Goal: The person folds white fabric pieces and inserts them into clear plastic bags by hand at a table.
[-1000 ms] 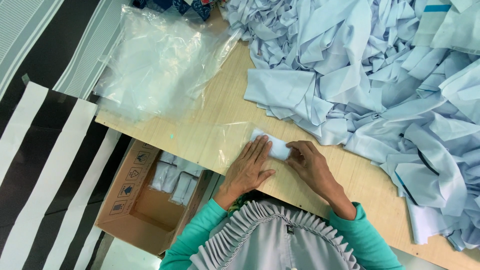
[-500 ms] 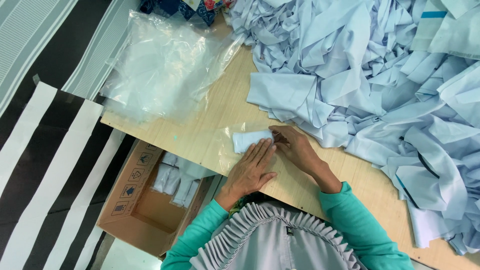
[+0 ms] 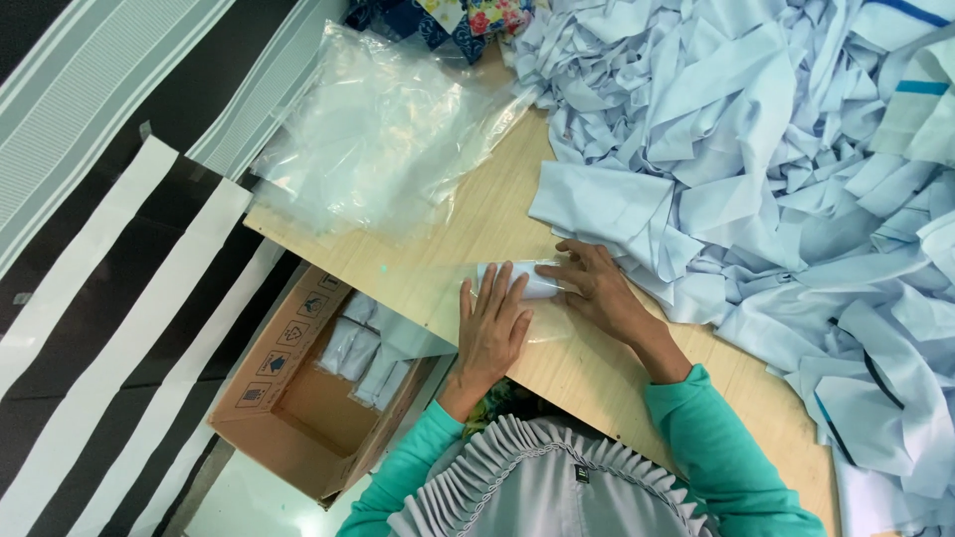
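Note:
A small folded pale blue cloth (image 3: 525, 279) lies inside a clear plastic bag (image 3: 438, 288) on the wooden table (image 3: 587, 373). My left hand (image 3: 490, 323) rests flat on the bag, fingers over the cloth's left end. My right hand (image 3: 595, 285) presses the cloth's right end, fingers pointing left. Both arms wear teal sleeves.
A big heap of pale blue cloth pieces (image 3: 786, 169) covers the table's right side. Crumpled clear plastic bags (image 3: 383, 129) lie at the far left corner. An open cardboard box (image 3: 318, 388) with several bagged cloths stands on the floor below the table edge. The floor is striped black and white.
The folded cloth has slid left into the clear bag. My right hand has followed it left, and my left hand has shifted onto the bag over the cloth.

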